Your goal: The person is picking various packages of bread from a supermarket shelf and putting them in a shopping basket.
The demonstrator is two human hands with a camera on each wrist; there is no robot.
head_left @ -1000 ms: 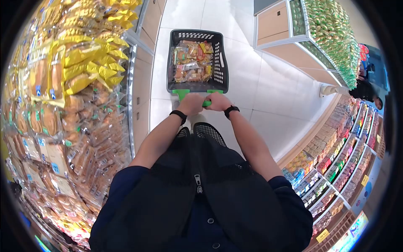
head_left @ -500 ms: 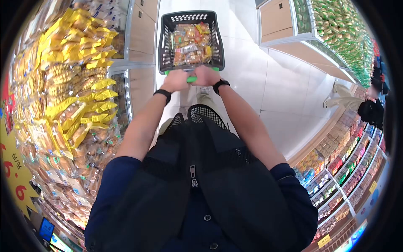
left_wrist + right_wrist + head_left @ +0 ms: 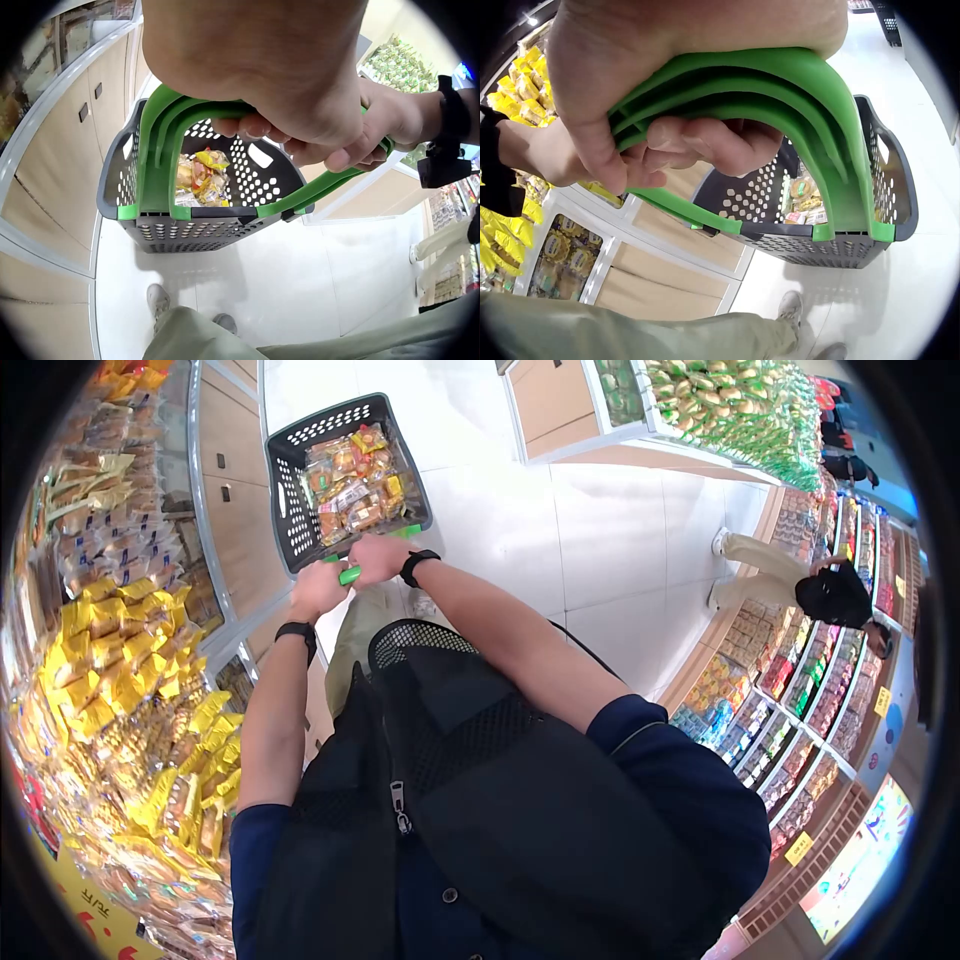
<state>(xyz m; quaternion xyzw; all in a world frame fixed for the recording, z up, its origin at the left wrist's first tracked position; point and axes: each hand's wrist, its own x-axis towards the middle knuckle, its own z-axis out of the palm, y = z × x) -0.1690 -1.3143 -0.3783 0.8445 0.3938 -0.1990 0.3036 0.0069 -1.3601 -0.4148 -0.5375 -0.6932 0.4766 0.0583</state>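
Both hands grip the green handle (image 3: 154, 161) of a dark grey perforated shopping basket (image 3: 290, 470). In the head view my left hand (image 3: 320, 588) is on the left part of the handle, with my right hand (image 3: 380, 558) close beside it. Seen from the left wrist, the left fingers curl under the bar; the right wrist view shows the right hand (image 3: 697, 142) wrapped round it too. Inside the basket lie several packaged baked snacks (image 3: 350, 490) in clear and yellow wrappers. The basket is out in front of the legs, over the white floor.
Piled wrapped snacks (image 3: 120, 650) rise along the left above wooden cabinets (image 3: 235, 490). A display of green-wrapped goods (image 3: 720, 400) stands ahead right. Farther right are shelves of small packets (image 3: 790, 710) and another person in dark top and light trousers (image 3: 760, 560). White tiled floor (image 3: 600, 540) runs between.
The head view has turned, so the basket now appears farther left and tilted. The person at the right shows more fully. Both hands have stayed on the handle.
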